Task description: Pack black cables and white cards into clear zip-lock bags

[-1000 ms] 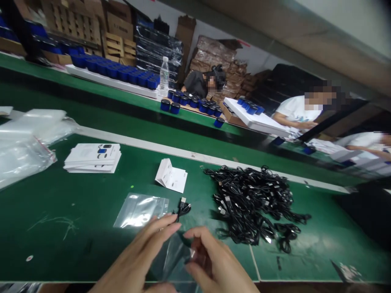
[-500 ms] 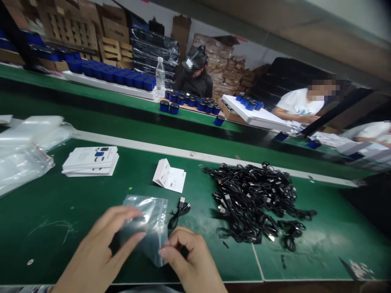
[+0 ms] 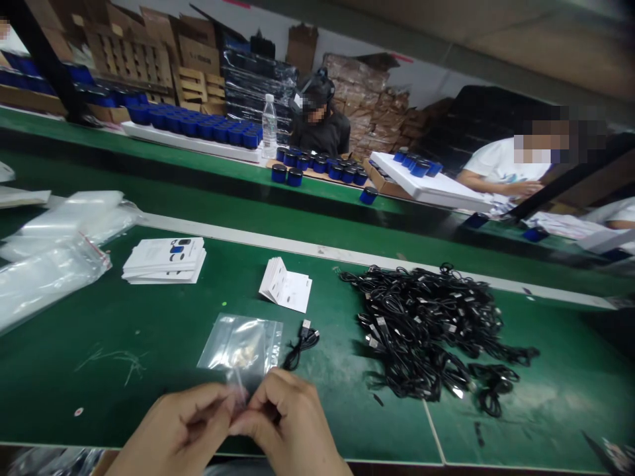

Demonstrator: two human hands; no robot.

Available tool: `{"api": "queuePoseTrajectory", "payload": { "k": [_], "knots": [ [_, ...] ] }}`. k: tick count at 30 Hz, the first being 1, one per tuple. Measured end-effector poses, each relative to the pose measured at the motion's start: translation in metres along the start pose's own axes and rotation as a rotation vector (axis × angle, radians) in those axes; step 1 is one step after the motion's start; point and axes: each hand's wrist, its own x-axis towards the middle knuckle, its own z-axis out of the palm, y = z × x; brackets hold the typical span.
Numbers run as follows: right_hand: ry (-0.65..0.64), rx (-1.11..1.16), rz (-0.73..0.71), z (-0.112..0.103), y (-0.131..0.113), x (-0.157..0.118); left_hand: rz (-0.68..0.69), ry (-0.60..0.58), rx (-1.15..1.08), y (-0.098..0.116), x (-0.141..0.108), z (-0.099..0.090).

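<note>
Clear zip-top bag [image 3: 241,345], thin and glossy, lies on green bench mat [image 3: 114,390], its near edge pinched between left hand [image 3: 173,430] and right hand [image 3: 288,420], fingertips pressed together. Coiled black USB cable [image 3: 301,345] rests just beside it.

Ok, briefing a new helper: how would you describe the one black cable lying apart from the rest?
On the green workbench, find the big tangled heap of black cables. Just left of it, a small coiled USB cable lies alone beside a clear zip bag, the only cable outside the heap.
</note>
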Motion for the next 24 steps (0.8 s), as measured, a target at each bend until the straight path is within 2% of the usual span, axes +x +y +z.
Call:
{"api": "queuePoseTrajectory", "payload": {
  "k": [2, 5, 7, 8, 10, 14, 16, 18, 24],
  "knots": [
    [-0.057, 0.013, -0.011, -0.004, -0.002, 0.000, 0.000, -0.048, -0.048, 0.001, 0.004, -0.002],
    [-0.182, 0.020, -0.018, -0.010, -0.004, -0.002, -0.050, -0.229, -0.221, -0.002, 0.010, -0.006],
    [-0.212, 0.008, 0.003, -0.011, -0.004, -0.005, -0.085, -0.337, -0.316, -0.004, 0.012, -0.007],
    [-0.196, -0.003, 0.019, -0.011, -0.003, -0.007, -0.086, -0.343, -0.321, -0.004, 0.011, -0.006],
    [-0.129, -0.022, 0.037, -0.010, 0.000, -0.009, -0.037, -0.258, -0.238, -0.005, 0.008, -0.002],
    [-0.040, -0.005, -0.004, -0.007, 0.002, -0.009, 0.136, 0.007, 0.062, -0.002, 0.001, 0.009],
    [-0.009, -0.018, -0.028, -0.005, 0.002, -0.007, 0.191, 0.083, 0.141, -0.002, -0.001, 0.011],
    [0.039, -0.067, -0.053, -0.002, 0.002, -0.005, 0.208, 0.122, 0.168, -0.002, -0.001, 0.011],
    [0.117, -0.125, -0.193, 0.010, 0.003, -0.006, 0.334, 0.102, 0.302, -0.015, 0.002, 0.007]
  ]
}}
